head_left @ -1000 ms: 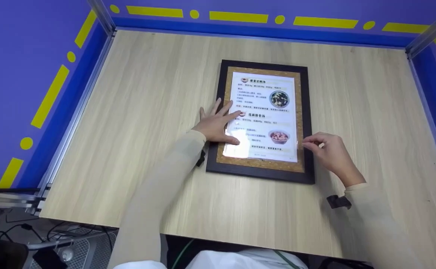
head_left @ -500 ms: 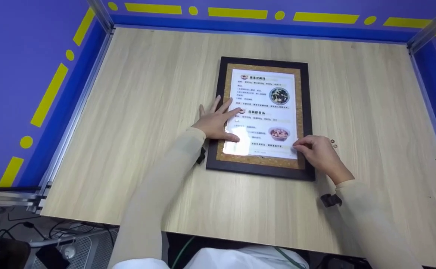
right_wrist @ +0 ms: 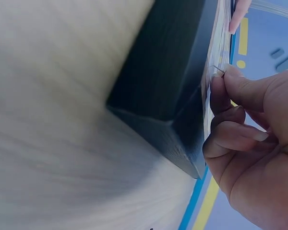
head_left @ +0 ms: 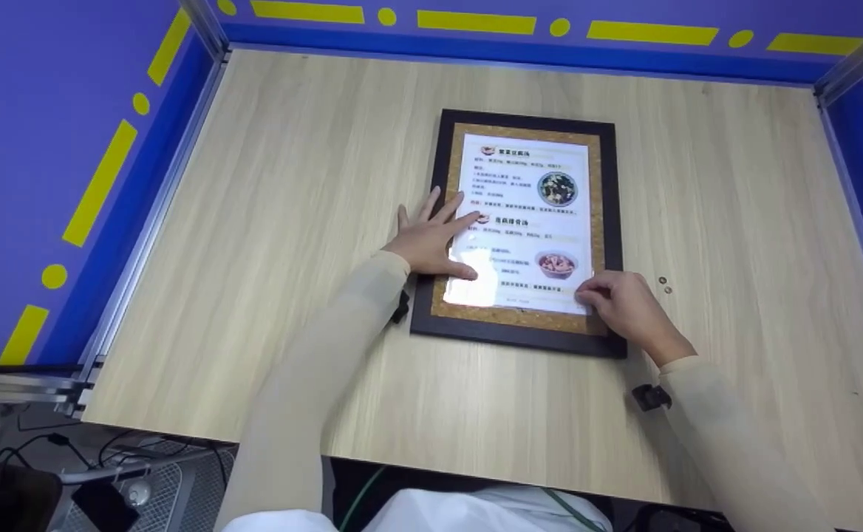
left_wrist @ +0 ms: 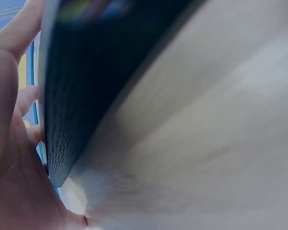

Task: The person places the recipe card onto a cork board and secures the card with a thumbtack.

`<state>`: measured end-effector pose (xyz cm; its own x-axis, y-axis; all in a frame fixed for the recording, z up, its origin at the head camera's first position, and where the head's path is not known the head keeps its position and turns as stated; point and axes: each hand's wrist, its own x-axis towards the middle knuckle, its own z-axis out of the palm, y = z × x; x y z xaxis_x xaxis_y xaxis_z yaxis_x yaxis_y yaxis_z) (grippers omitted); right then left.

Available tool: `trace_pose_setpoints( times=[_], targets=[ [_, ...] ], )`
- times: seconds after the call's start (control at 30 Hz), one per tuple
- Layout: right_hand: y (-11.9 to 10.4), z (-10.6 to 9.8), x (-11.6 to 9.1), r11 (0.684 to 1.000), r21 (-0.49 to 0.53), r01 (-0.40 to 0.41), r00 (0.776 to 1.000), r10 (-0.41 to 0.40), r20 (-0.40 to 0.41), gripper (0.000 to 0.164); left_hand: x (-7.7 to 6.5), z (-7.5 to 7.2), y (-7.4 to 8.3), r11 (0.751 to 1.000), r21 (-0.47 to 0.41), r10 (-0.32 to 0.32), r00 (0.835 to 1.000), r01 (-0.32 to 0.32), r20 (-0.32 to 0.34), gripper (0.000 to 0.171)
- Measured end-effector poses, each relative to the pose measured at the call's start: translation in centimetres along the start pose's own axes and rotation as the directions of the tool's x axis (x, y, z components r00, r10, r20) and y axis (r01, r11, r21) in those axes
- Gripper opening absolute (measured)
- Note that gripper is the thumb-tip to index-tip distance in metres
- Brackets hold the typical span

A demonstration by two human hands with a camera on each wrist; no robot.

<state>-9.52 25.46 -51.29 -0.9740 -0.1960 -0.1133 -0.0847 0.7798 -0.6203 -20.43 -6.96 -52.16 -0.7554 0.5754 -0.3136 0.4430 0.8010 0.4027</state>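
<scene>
A dark-framed cork board (head_left: 516, 318) lies on the table with a printed recipe sheet (head_left: 505, 192) on its cork. My left hand (head_left: 428, 240) rests with fingers spread over the board's left edge and the sheet; in the left wrist view its palm (left_wrist: 19, 182) lies along the dark frame (left_wrist: 86, 86). Near the sheet's lower right corner, my right hand (head_left: 623, 307) pinches a thumbtack (right_wrist: 219, 70) between thumb and forefinger. The tack's thin point faces the sheet in the right wrist view; whether it touches cannot be told. The tack's head is mostly hidden by the fingertips.
Two small round tacks (head_left: 665, 285) lie on the wooden table (head_left: 291, 185) just right of the board. Blue walls with yellow marks (head_left: 476, 22) bound the table at the back and sides. Cables and a mesh basket (head_left: 158, 491) are below the front left edge.
My right hand has moved left from the board's right frame onto the sheet's lower right corner. This uncovers the two tacks on the table. The left hand stays in place.
</scene>
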Motion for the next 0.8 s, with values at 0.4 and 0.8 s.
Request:
trace_pose_setpoints(
  times=[0.4,0.8],
  targets=[
    [-0.1,0.39,-0.21,1.0,-0.002,-0.008,1.0,0.008,0.022,0.007,-0.09,0.59,-0.01,1.0,-0.009,0.005,1.0,-0.005,0.004,0.109],
    [-0.26,0.39,0.2,0.999,-0.024,0.037,0.999,-0.037,0.007,0.006,0.02,0.36,-0.23,1.0,-0.021,0.003,1.0,-0.003,-0.013,0.108]
  ],
)
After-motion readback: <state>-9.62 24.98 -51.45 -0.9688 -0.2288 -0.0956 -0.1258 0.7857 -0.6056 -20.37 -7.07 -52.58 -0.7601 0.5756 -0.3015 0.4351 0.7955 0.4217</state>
